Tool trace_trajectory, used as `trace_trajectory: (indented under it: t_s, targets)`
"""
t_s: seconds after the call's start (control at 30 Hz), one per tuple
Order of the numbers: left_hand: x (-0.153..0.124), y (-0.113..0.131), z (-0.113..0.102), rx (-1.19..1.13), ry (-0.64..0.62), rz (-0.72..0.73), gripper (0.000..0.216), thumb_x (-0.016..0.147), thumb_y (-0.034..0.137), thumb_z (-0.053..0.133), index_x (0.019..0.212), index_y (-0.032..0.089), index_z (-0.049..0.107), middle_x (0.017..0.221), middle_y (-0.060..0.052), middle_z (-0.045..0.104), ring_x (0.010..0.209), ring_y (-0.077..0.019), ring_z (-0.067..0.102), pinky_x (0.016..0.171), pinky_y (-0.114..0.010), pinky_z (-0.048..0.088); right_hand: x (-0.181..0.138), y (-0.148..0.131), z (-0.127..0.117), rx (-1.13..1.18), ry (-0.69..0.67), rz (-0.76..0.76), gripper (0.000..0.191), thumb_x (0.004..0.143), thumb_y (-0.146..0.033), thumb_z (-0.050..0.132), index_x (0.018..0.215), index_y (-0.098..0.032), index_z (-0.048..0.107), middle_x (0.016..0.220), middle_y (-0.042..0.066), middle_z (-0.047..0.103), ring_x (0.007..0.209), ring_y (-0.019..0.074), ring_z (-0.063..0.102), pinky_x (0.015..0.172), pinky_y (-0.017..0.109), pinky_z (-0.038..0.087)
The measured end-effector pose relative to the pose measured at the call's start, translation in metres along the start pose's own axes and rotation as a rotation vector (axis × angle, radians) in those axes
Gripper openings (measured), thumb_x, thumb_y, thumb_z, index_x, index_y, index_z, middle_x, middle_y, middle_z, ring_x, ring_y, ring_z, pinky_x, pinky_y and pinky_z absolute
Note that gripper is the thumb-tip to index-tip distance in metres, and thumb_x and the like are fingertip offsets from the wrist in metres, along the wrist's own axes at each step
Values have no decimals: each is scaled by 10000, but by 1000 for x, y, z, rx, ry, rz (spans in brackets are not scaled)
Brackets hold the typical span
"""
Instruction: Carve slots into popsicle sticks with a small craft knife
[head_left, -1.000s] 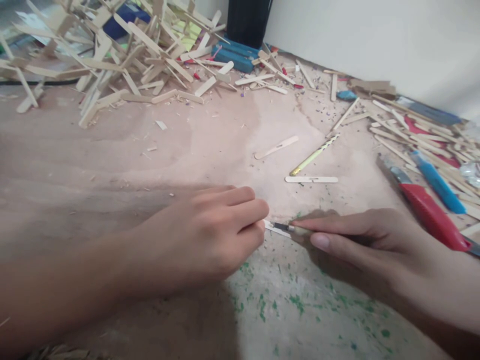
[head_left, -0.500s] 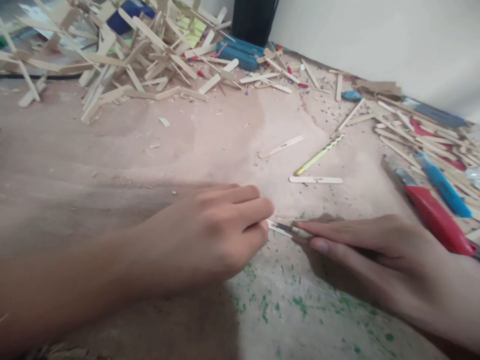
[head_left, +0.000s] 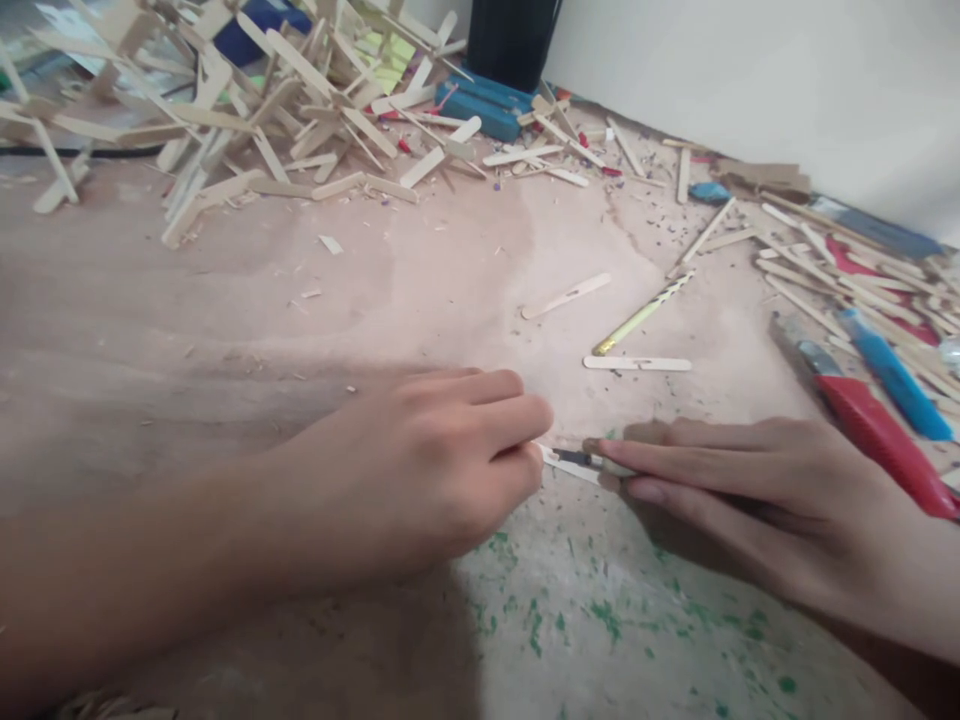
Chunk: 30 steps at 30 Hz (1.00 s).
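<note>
Nearest, the left hand (head_left: pixel 442 470) lies knuckles-up on the table (head_left: pixel 225 330). Its fingers are curled shut and their tips pin the end of a wooden stick (head_left: pixel 553 461) flat, just right of them. The right hand (head_left: pixel 750 490), fingers stretched long and closed round a small knife (head_left: pixel 577 459), lays the blade on that stick. Over the last second both hands have barely shifted, so the cut seems to be going slowly. Farther off lie a loose stick (head_left: pixel 637 364), a pencil (head_left: pixel 641 315), a red cutter (head_left: pixel 874 430) at the right and a heap of sticks (head_left: pixel 247 110) far left.
</note>
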<state>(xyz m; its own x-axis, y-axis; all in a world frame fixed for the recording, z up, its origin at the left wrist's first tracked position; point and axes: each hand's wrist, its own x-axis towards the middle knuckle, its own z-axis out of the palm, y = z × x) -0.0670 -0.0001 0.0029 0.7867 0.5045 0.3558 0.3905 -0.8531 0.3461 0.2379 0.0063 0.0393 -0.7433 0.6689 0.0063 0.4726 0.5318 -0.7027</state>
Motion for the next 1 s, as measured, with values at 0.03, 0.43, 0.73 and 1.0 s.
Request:
trace_trajectory:
  t_s: [0.03,0.43,0.73,1.0]
  targets:
    - [-1,0,1,-6,9,-1,380,1169,25,531,901,151,769,970,-36,689,913,-204,638,778,-390,499,0,0,0,-8,-3,2,474,1140,-167,694,1536,-392,828,1134,-11,929,998,220,920,766,266,747]
    - [1,-1,-2,15,-9,21,419,1173,5,482,901,159,762,935,-25,677,866,-191,608,770,-374,454,-3,-4,3,-57,-10,-32,362,1169,-178,624,1384,-272,899,994,61,903,822,222,884,651,284,697]
    - [3,0,-8,15,-47,16,410,1170,16,507,903,141,792,924,-31,698,818,-193,596,752,-379,442,-5,-4,5,-105,16,-27,399,1160,-168,644,1476,-273,865,1122,76,932,850,240,904,626,276,692]
    - [-1,-1,0,-16,25,33,425,1176,13,467,908,148,769,945,-35,688,845,-196,597,759,-386,429,-6,-6,6,-121,3,-30,353,1165,-174,617,1401,-229,874,1088,79,935,804,232,901,600,282,693]
